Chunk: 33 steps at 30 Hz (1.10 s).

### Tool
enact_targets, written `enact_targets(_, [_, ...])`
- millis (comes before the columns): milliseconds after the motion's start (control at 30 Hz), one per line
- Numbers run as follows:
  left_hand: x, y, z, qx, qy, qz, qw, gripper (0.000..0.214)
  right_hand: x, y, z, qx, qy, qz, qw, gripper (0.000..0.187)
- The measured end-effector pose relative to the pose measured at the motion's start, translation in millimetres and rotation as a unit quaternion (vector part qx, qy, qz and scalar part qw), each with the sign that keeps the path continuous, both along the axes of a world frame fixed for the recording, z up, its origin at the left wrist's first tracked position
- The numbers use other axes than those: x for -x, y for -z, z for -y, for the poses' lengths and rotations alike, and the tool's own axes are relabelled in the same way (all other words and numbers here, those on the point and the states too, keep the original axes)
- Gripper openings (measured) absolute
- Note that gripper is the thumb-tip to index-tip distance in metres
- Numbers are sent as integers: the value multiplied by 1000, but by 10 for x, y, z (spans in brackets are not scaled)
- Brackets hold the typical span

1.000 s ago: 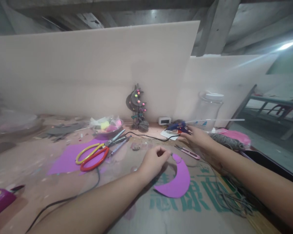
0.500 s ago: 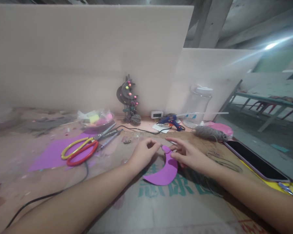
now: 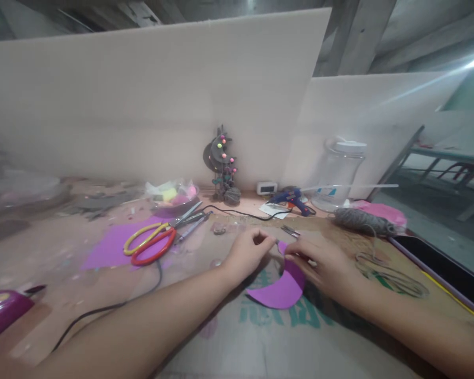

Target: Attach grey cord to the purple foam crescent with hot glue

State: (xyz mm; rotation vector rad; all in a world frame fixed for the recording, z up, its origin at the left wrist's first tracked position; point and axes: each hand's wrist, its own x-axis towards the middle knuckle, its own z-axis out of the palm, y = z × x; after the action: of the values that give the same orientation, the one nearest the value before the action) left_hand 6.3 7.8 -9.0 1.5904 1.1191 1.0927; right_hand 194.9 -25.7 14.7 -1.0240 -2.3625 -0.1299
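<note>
A purple foam crescent lies on a printed cardboard sheet in front of me. My left hand is closed in a pinch at the crescent's upper tip. My right hand rests on the crescent's upper right part with its fingers bent and pressed onto the foam. The points of small snips show just beyond my right hand.
Red-and-yellow scissors lie on a purple foam sheet at the left. A blue glue gun, a clear jar, a twine roll, a bowl of pompoms and a small ornament stand at the back. A dark phone lies right.
My right hand came back from the glue gun to the crescent and now lies on it. The left hand has kept its pinch at the tip.
</note>
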Motion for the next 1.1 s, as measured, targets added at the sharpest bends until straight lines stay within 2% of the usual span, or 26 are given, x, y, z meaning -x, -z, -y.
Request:
enact_targets(100, [0,-1,-7,-11,5,-4,1000,21,104,-32,-6,-35,-33,13,999,19])
enact_targets(167, [2,-2,-5,-15,14,-8,1000,21,117,-59,-31,-32,-32,4,999,19])
enact_targets(300, [7,-15,17,2,21,-12,1000,24,18,-83,-111,8,19,-33,999,18])
enact_targets(433, [2,-47,49,36,25,-21,999,24,-94,-29,-180,27,59,-64,996,17])
enact_targets(667, [14,-59,65,51,40,-32,997,25,-123,88,-236,60,76,-101,990,14])
enact_targets(1100, [18,35,41,36,96,-43,994,30,-98,124,-255,90,86,-133,983,13])
